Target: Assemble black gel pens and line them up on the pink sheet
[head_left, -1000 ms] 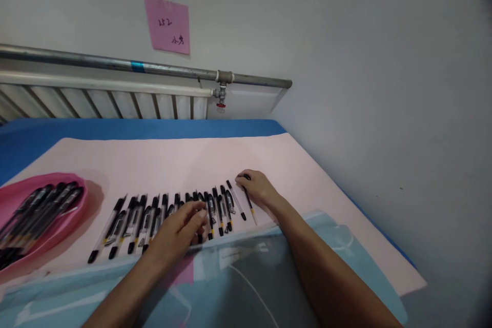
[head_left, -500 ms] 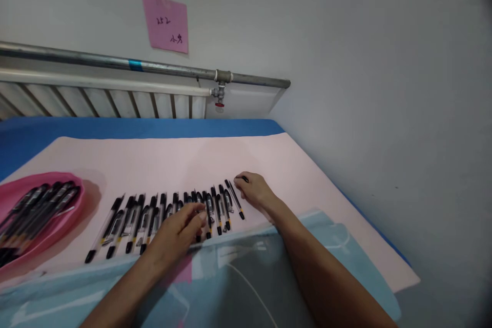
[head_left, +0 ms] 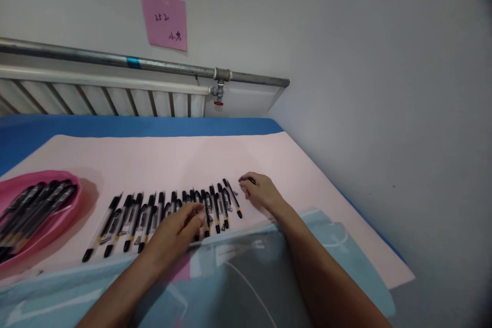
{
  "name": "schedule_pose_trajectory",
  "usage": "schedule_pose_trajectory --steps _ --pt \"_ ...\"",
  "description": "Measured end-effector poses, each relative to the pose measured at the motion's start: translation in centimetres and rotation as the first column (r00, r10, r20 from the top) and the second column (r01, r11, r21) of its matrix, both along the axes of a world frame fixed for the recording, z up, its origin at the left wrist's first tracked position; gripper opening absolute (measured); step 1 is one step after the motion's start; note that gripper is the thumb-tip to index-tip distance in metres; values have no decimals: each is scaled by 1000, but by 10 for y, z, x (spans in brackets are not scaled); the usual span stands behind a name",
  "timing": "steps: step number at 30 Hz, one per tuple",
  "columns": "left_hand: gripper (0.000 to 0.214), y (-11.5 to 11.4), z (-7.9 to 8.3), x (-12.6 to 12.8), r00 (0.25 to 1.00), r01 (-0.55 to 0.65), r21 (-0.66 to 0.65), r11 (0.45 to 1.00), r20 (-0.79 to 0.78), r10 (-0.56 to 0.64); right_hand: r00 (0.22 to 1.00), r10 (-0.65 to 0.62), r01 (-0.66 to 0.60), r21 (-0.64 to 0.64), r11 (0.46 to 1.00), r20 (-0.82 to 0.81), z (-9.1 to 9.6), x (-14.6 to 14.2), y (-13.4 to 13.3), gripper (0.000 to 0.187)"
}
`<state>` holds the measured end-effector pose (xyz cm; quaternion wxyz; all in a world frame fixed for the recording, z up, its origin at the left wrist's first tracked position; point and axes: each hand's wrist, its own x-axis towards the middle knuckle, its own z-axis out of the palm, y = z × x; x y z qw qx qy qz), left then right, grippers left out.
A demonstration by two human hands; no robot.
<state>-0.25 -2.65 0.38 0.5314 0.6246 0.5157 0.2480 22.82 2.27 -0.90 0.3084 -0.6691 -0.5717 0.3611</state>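
Observation:
Several clear-barrelled gel pens (head_left: pixel 111 219) with black ends lie side by side in a slanting row, with black caps among them. Over the middle of the row rests my left hand (head_left: pixel 182 223), loosely curled, thumb and forefinger apart, with nothing visible in it. Some pens are hidden beneath it. Just beyond the right end of the row, my right hand (head_left: pixel 261 188) is closed around a small black piece that looks like a pen cap (head_left: pixel 251 180). The nearest thing to it is the rightmost pen (head_left: pixel 232 198), which it does not touch.
At the left stands a pink basin (head_left: pixel 77 200) with more black pens (head_left: pixel 38 212) in it. A pale pink sheet (head_left: pixel 172 159) covers the blue table (head_left: pixel 154 126). Light blue plastic (head_left: pixel 338 256) lies along the near edge. Behind are a radiator (head_left: pixel 161 104), a pipe (head_left: pixel 172 68) and a wall.
My right hand has drawn slightly rightward, away from the rightmost pen, with the black piece still in it. My left hand stays almost in place. The view has shifted a little.

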Motion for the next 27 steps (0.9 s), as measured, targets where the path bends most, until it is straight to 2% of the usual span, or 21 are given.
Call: schedule_pose_trajectory --steps 6,11,13,17,19,21,23,25,27 --pt "41 1 0 0 999 15 7 1000 -38 -15 935 217 -245 67 967 282 -5 -3 -2 21" --pt "39 2 -1 1 994 24 60 998 -110 -18 913 166 -207 72 976 374 -5 -1 -1 20" --pt "39 1 -2 0 992 30 56 998 -122 -23 914 174 -202 37 979 365 -6 0 -3 19" --pt "38 0 1 1 991 61 38 997 -122 -56 949 232 -212 -112 971 214 -7 -2 -10 20" --pt "37 0 2 1 990 67 41 997 -129 -61 953 249 -227 -139 964 172 -5 -3 -12 20" --pt "37 0 2 1 990 57 49 997 -131 -50 946 229 -215 -83 973 228 -3 -4 -11 19" --pt "37 0 1 1 991 42 73 996 -130 -33 925 159 -187 47 981 346 -3 -4 -6 19" --pt "37 1 0 0 991 35 104 994 -135 -21 896 98 -186 166 968 434 -4 -3 1 21" --pt "37 1 0 0 990 40 121 992 -140 -23 870 105 -229 206 952 482 -8 -5 8 26"
